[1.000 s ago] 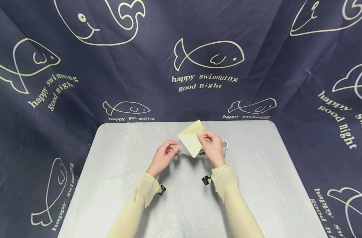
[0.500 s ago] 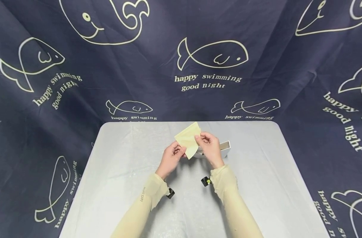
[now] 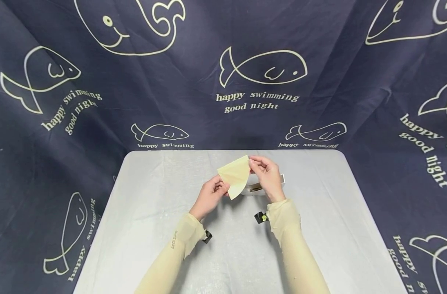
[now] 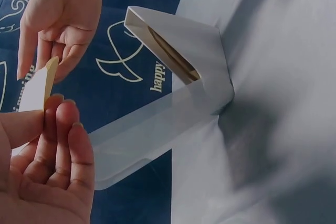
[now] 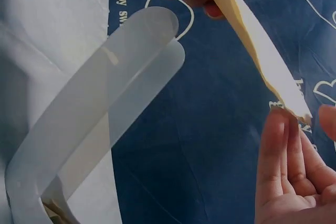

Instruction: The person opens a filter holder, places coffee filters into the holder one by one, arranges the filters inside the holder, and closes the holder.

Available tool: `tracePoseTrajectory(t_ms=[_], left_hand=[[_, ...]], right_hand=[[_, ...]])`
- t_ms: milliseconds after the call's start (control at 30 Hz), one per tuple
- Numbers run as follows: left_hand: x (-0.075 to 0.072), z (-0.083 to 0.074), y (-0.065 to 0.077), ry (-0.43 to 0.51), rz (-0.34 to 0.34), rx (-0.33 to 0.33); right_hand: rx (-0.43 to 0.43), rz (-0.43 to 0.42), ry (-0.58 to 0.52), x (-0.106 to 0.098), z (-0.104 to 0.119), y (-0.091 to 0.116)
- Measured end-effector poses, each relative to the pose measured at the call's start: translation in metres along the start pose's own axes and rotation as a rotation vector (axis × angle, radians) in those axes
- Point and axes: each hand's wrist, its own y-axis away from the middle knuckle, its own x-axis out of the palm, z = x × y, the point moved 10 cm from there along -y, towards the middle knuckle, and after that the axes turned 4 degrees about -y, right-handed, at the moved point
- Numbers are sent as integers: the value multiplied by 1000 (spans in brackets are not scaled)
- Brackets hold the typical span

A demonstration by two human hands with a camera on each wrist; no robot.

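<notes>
A pale yellow folded paper coffee filter [image 3: 235,176], fan-shaped with one curved edge, is held in the air above the table. My left hand [image 3: 210,195] pinches its lower left part between thumb and fingers. At the upper right corner, my right hand [image 3: 267,176] has its fingertips against or very near the paper; in the right wrist view the thumb stands apart from the filter [image 5: 268,56]. Behind the hands stands a white box [image 4: 197,35] with a translucent flap [image 4: 152,124] swung out. Brownish edges of what lies inside show through its slot.
The box stands on a table with a pale grey cover [image 3: 223,253]. Beyond the table's back edge hangs a dark blue curtain [image 3: 194,73] printed with fish and lettering. A black wrist camera [image 3: 261,217] sits by the right sleeve.
My left hand came in from the left and took hold of the filter's lower side. My right hand has since shifted right and up to the filter's corner, uncovering more of the box.
</notes>
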Motion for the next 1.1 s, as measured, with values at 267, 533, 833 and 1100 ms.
tracePoseTrajectory(t_ms=[267, 533, 833, 1100], left_hand=[[6, -1, 1, -44, 69, 0], [4, 3, 2, 59, 31, 6], [15, 0, 2, 115, 20, -2], [4, -1, 1, 79, -87, -9]], right_hand=[[36, 1, 104, 3, -9, 3], [-15, -133, 9, -14, -2, 3], [-34, -202, -12, -18, -6, 6], [-56, -150, -129, -13, -4, 8]])
